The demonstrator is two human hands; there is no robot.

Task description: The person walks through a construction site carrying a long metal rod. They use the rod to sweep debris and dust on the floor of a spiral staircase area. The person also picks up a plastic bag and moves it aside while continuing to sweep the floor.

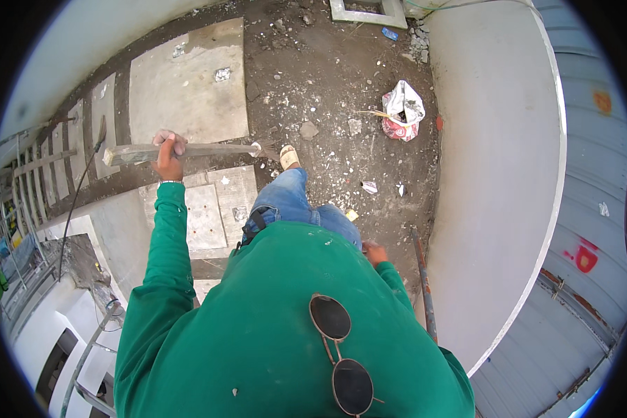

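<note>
My left hand [168, 156] is wrapped round a long, weathered piece of timber [216, 149], close to its thick squared end. From there the timber narrows toward a pale, rough tip beside my sandalled foot [289, 157]. Whether that tip touches the ground I cannot tell. Low at my right side, by the jeans [292, 195], is my right hand [375, 253]. Its fingers are partly hidden by my body, and nothing shows in it. Sunglasses [341, 352] hang on my green shirt.
Concrete slabs [188, 83] lie at the left on dirt ground strewn with rubble. An open white and red sack [403, 111] stands ahead right beside a low grey wall [494, 153]. A rusty pipe [424, 285] leans near my right hand. Metal rails [83, 362] stand lower left.
</note>
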